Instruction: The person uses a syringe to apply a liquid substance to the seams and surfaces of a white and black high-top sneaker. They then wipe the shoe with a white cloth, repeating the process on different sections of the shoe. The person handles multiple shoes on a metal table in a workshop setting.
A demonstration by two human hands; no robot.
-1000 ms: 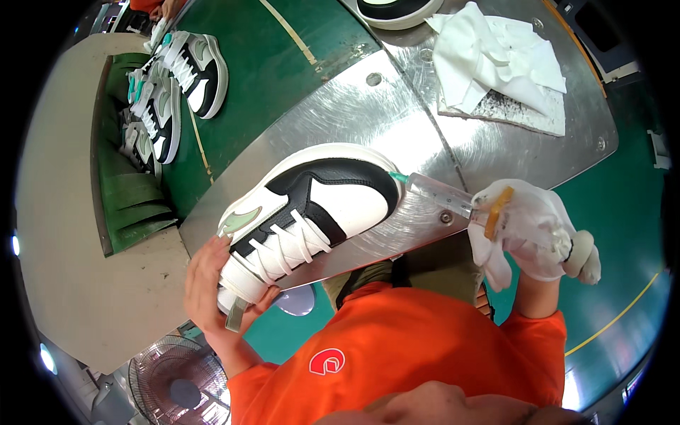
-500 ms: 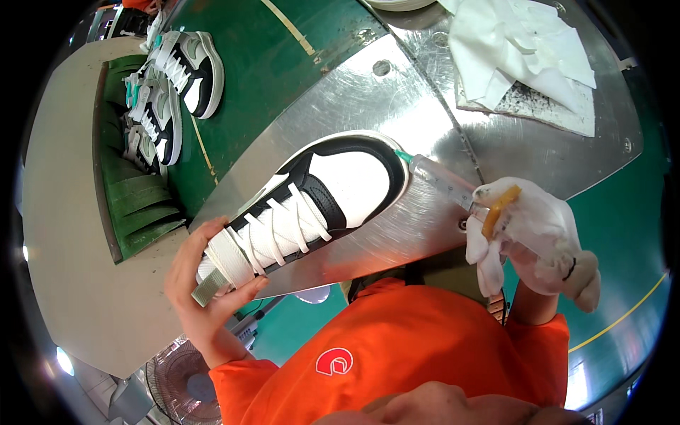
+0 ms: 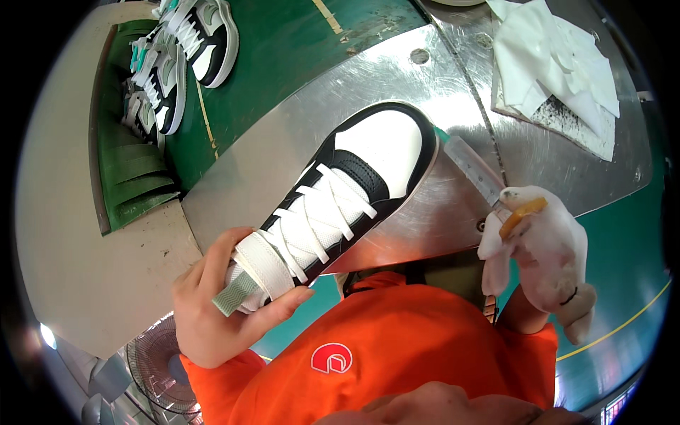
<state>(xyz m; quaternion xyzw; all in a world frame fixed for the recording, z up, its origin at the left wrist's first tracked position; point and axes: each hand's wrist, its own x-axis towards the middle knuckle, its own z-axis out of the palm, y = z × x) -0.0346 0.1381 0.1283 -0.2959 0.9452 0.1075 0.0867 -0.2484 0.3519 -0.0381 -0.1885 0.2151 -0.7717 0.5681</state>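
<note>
So we've got the sneaker [image 3: 322,216] over a metal table [image 3: 276,149], our left hand [image 3: 212,304] pinching its heel end between fingers and thumb. Our gloved right hand [image 3: 545,248] curls its fingers round a green-tipped syringe [image 3: 474,168].

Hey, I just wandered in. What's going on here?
A person's bare left hand grips a black-and-white sneaker by the heel end, over a metal tabletop. The gloved right hand holds a clear syringe, its green tip at the edge of the toe; whether it touches is hard to tell. Crumpled white cloths lie off to the right, and more sneakers sit at the upper left.
</note>
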